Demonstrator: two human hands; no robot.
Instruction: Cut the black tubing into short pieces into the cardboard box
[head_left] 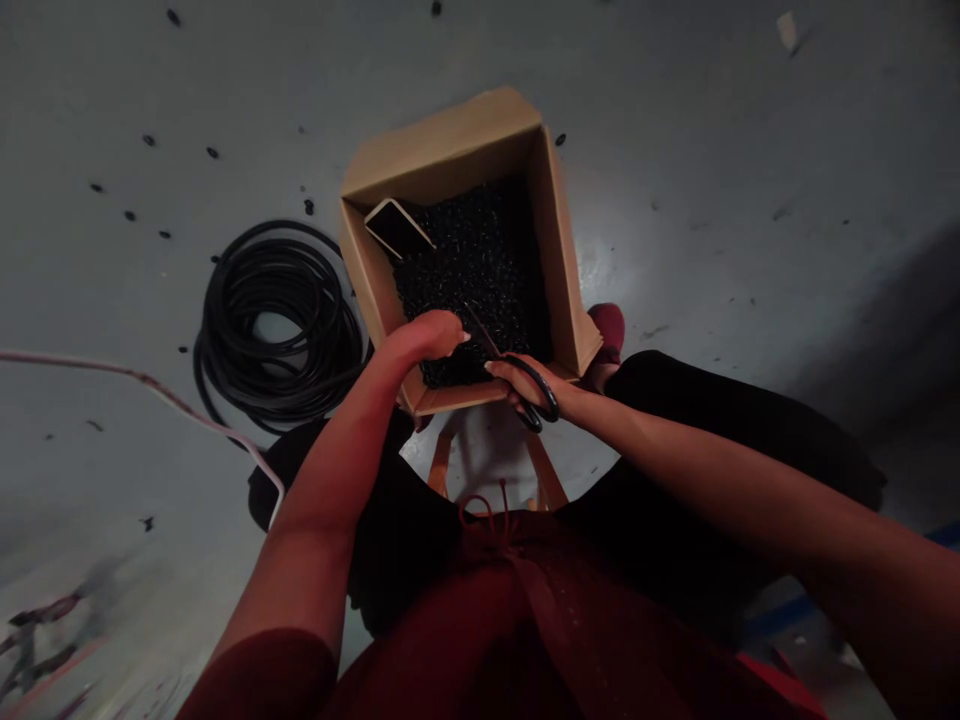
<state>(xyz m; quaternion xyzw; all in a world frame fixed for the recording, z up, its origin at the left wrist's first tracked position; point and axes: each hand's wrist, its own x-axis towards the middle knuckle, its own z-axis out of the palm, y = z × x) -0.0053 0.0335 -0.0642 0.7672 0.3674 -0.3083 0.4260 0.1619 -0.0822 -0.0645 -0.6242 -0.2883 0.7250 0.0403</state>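
Note:
My right hand (529,378) grips a pair of scissors (551,395) with black handle loops, its blades pointing up and left over a cardboard box (450,160). Close to the blade tips is my left hand (439,333), with its fingers pressed together; what they hold, if anything, I cannot make out. Under both hands, many small black pieces (487,240) fill the bottom of the box. A dark flat rectangular thing with a light rim, like a phone (399,230), leans in the box's far left corner.
Left of the box lies a coil of black hose (277,320) on the grey floor (712,150). Small black rings (212,152) are scattered there. A pale cable (172,398) runs in from the left. Wooden legs (546,470) show between my knees. A shoe (609,330) stands right of the box.

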